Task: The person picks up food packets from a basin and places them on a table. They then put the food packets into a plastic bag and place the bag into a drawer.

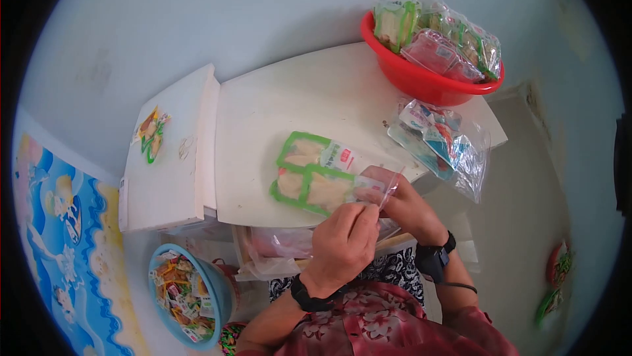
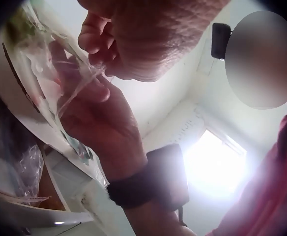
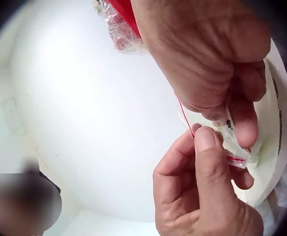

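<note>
Both hands are at the open end of a clear zip bag (image 1: 329, 190) with green-framed, pale contents, lying over the white table. My left hand (image 1: 345, 241) pinches the red-striped zip edge between thumb and forefinger. On the other side, my right hand (image 1: 409, 208) holds the bag's end with its fingers curled round it. Seen from the right wrist, the left hand (image 3: 197, 191) sits just below the right hand (image 3: 212, 59), with the red zip line (image 3: 184, 114) running between them. A second green-framed packet (image 1: 303, 152) lies right behind the first.
A red basin (image 1: 421, 86) full of bagged packets stands at the back right of the table (image 1: 250, 112). Before it lie clear plastic bags (image 1: 447, 142). At left is a white box-like stand (image 1: 187, 178) with a small colourful item (image 1: 153, 135). Below stands a blue basin (image 1: 214, 290) of packets.
</note>
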Demonstrator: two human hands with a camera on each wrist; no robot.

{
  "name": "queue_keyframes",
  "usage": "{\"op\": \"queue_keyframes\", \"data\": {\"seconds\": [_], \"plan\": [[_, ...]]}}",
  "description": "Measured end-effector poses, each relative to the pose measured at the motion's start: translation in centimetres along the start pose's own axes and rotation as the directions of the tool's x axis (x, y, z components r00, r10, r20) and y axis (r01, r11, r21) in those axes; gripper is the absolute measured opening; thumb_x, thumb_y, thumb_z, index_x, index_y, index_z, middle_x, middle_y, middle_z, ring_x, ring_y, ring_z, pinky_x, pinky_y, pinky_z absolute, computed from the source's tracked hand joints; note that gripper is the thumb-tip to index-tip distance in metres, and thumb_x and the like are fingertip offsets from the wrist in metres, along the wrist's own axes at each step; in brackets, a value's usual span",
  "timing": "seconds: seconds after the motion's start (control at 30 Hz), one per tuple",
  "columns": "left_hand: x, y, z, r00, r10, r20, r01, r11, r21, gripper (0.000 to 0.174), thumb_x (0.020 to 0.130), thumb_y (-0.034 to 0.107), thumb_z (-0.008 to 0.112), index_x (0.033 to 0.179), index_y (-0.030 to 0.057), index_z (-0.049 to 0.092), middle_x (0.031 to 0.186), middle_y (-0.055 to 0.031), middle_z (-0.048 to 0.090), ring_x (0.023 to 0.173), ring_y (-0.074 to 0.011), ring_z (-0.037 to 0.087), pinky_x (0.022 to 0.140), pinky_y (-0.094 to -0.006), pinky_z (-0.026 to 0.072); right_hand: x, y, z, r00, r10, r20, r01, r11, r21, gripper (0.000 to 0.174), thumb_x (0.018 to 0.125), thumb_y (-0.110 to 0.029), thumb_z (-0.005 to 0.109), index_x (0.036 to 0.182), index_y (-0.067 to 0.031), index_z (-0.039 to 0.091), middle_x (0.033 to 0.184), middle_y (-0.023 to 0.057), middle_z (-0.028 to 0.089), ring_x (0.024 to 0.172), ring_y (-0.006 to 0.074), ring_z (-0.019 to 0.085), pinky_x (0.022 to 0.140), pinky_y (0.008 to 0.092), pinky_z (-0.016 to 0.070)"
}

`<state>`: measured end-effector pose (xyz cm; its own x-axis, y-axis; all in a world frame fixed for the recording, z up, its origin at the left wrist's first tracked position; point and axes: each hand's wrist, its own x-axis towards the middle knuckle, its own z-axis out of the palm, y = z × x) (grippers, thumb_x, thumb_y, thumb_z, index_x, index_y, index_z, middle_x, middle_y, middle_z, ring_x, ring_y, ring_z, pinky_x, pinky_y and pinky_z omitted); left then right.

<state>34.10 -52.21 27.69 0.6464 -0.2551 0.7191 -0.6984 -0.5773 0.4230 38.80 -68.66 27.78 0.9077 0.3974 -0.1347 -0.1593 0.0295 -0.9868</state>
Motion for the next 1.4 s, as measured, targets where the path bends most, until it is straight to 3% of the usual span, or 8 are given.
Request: {"op": "queue_keyframes", "data": {"seconds": [0.13, 0.33, 0.57, 0.83, 0.97, 1.13, 1.33, 1.4], "plan": [[-0.3, 0.0, -0.1, 1.0, 0.001, 0.022, 0.0, 1.0, -0.03, 0.029, 0.08, -0.006, 0.072, 0.108, 0.0003, 0.067, 0.093, -0.0114, 0.064, 0.075, -0.0298, 0.067, 0.062, -0.0383, 0.0537, 2.7, 0.6, 0.5, 0.969, -0.235, 0.074, 0.245, 0.953, -0.18, 0.024, 0.096, -0.016, 0.067, 0.112, 0.0023, 0.066, 0.088, 0.0047, 0.062, 0.082, 0.0096, 0.057, 0.069, 0.0312, 0.0505], [-0.7, -0.4, 0.0, 1.0, 0.023, 0.004, -0.023, 0.995, -0.097, 0.03, 0.081, -0.006, 0.071, 0.11, -0.0007, 0.067, 0.095, -0.012, 0.064, 0.076, -0.0304, 0.067, 0.063, -0.0386, 0.0545, 4.8, -0.9, 1.2, 0.979, 0.038, 0.199, 0.032, 0.942, -0.333, 0.034, 0.092, -0.024, 0.071, 0.112, 0.0043, 0.067, 0.078, 0.0082, 0.063, 0.072, 0.0156, 0.052, 0.066, 0.0349, 0.047], [-0.5, -1.4, -0.2, 1.0, -0.014, 0.011, 0.016, 0.987, -0.161, 0.025, 0.087, -0.002, 0.071, 0.111, -0.0007, 0.066, 0.096, -0.0133, 0.066, 0.077, -0.0313, 0.068, 0.064, -0.0385, 0.0553, 6.5, 0.8, 0.7, 0.938, -0.122, 0.324, 0.256, 0.875, -0.41, 0.041, 0.094, -0.027, 0.072, 0.121, 0.0038, 0.067, 0.08, 0.0084, 0.067, 0.069, 0.015, 0.053, 0.062, 0.0323, 0.0449], [2.2, -5.7, -6.4, 0.975, -0.185, 0.119, 0.191, 0.981, -0.037, 0.022, 0.091, 0.0, 0.066, 0.113, 0.001, 0.064, 0.098, -0.0129, 0.068, 0.081, -0.0262, 0.069, 0.067, -0.0348, 0.0562, -0.2, -2.0, 0.6, 0.984, -0.059, -0.165, 0.044, 0.995, -0.094, 0.034, 0.104, -0.025, 0.062, 0.125, 0.0015, 0.064, 0.088, 0.0074, 0.071, 0.068, 0.014, 0.069, 0.058, 0.0245, 0.0471], [6.3, -8.6, -8.3, 0.904, -0.285, 0.318, 0.295, 0.955, 0.018, 0.033, 0.091, 0.001, 0.064, 0.124, 0.0009, 0.062, 0.116, -0.0145, 0.068, 0.103, -0.0285, 0.068, 0.084, -0.0366, 0.0565, -4.0, -0.1, 0.0, 0.895, -0.098, -0.435, 0.089, 0.995, -0.041, 0.033, 0.103, -0.026, 0.063, 0.118, 0.0036, 0.061, 0.093, 0.0091, 0.071, 0.068, 0.0135, 0.067, 0.062, 0.0243, 0.0496], [9.7, -13.9, -6.2, 0.776, -0.066, 0.627, 0.115, 0.993, -0.038, 0.054, 0.088, 0.008, 0.065, 0.142, 0.0033, 0.056, 0.134, -0.015, 0.065, 0.129, -0.0291, 0.058, 0.108, -0.0398, 0.0469, -7.5, 3.7, 1.1, 0.954, 0.006, -0.299, -0.003, 1.0, 0.013, 0.057, 0.096, -0.03, 0.074, 0.131, 0.0072, 0.049, 0.096, 0.0153, 0.071, 0.07, 0.0164, 0.068, 0.063, 0.0292, 0.0528], [12.0, -13.8, -2.3, 0.514, -0.096, 0.852, 0.248, 0.968, -0.041, 0.057, 0.086, 0.02, 0.071, 0.14, 0.0037, 0.058, 0.124, -0.0147, 0.066, 0.118, -0.0298, 0.06, 0.103, -0.038, 0.0474, -6.7, 3.8, 3.5, 0.975, 0.168, -0.148, -0.163, 0.986, 0.047, 0.059, 0.091, -0.035, 0.081, 0.119, 0.0099, 0.053, 0.088, 0.0158, 0.072, 0.067, 0.0166, 0.069, 0.057, 0.0288, 0.0531], [11.4, -14.9, -1.7, 0.542, -0.017, 0.84, 0.15, 0.986, -0.076, 0.053, 0.087, 0.023, 0.072, 0.135, 0.0033, 0.061, 0.116, -0.0142, 0.066, 0.11, -0.0296, 0.061, 0.098, -0.0379, 0.0483, -5.8, 4.7, 4.1, 0.977, 0.116, -0.178, -0.096, 0.989, 0.116, 0.042, 0.096, -0.03, 0.075, 0.106, 0.0071, 0.058, 0.085, 0.0121, 0.071, 0.063, 0.0154, 0.068, 0.053, 0.0278, 0.052]]}}
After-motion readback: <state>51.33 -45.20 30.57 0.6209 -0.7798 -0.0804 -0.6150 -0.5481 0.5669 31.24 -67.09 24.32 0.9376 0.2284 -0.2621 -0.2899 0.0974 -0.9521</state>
